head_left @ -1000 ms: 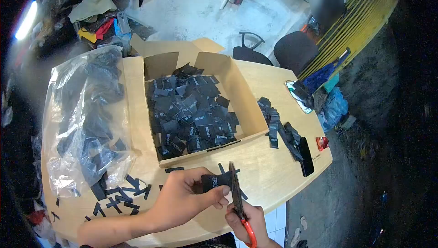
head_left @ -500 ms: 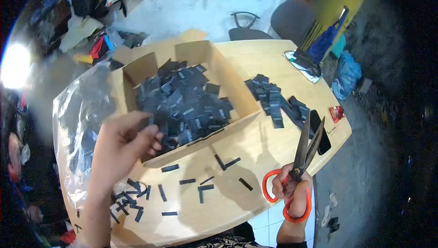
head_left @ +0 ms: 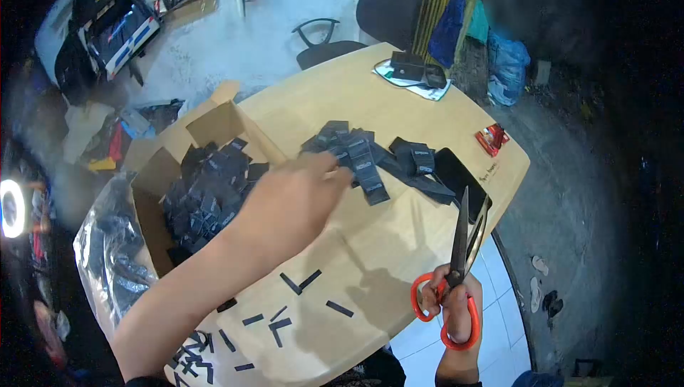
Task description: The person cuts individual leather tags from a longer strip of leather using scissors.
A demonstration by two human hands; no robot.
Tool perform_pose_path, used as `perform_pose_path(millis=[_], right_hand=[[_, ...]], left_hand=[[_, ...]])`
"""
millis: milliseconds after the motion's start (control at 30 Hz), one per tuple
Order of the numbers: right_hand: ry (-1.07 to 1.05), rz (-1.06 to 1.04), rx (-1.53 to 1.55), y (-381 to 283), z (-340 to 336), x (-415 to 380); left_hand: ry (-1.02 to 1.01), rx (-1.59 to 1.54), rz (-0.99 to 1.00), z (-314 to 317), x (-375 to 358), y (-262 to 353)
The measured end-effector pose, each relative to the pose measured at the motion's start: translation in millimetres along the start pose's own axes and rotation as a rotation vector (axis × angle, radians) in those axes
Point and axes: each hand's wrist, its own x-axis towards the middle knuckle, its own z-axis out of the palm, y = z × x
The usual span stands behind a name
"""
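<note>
In the head view, the left hand [head_left: 303, 191] reaches across the desk [head_left: 456, 127], over the near-left edge of the printed black label strips [head_left: 365, 168]; its fingers [head_left: 338, 186] are bent, and I cannot tell whether they grip or touch a strip. The right hand [head_left: 459, 309] holds the scissors [head_left: 454, 277], its fingers curled through the red handles, the blades slightly parted and pointing away from the person. The label strips lie heaped between the cardboard box [head_left: 147, 209] and the black phone [head_left: 456, 173], one end running close to the phone. Small black labels [head_left: 206, 202] fill the box. Narrow black scraps [head_left: 340, 309] lie scattered on the desk's near side, and a clear plastic bag [head_left: 107, 244] sits left of the box.
</note>
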Motion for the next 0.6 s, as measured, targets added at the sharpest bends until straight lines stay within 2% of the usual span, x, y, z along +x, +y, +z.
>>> perform_pose_path(millis=[67,133,167,267,367,400,500,600], right_hand=[[0.037,0.001,-0.001,1,-9,-4],[0.082,-0.027,-0.003,5,-18,-10],[0.093,-0.030,0.000,6,-23,-12],[0.195,-0.011,-0.033,5,-35,-14],[0.218,0.033,-0.025,8,-46,-14],[0.229,0.053,-0.022,9,-48,-13],[0.221,0.033,-0.028,12,-51,-12],[0.186,0.035,-0.012,10,-51,-7]], left_hand=[[-0.066,0.048,0.040,20,30,-2],[-0.257,0.164,0.220,41,53,-6],[-0.258,0.164,0.231,52,58,-5],[-0.319,0.320,0.451,83,69,-1],[-0.398,0.339,0.546,96,79,4],[-0.338,0.318,0.562,98,79,4],[-0.391,0.331,0.587,103,83,1],[-0.355,0.260,0.565,100,83,-1]])
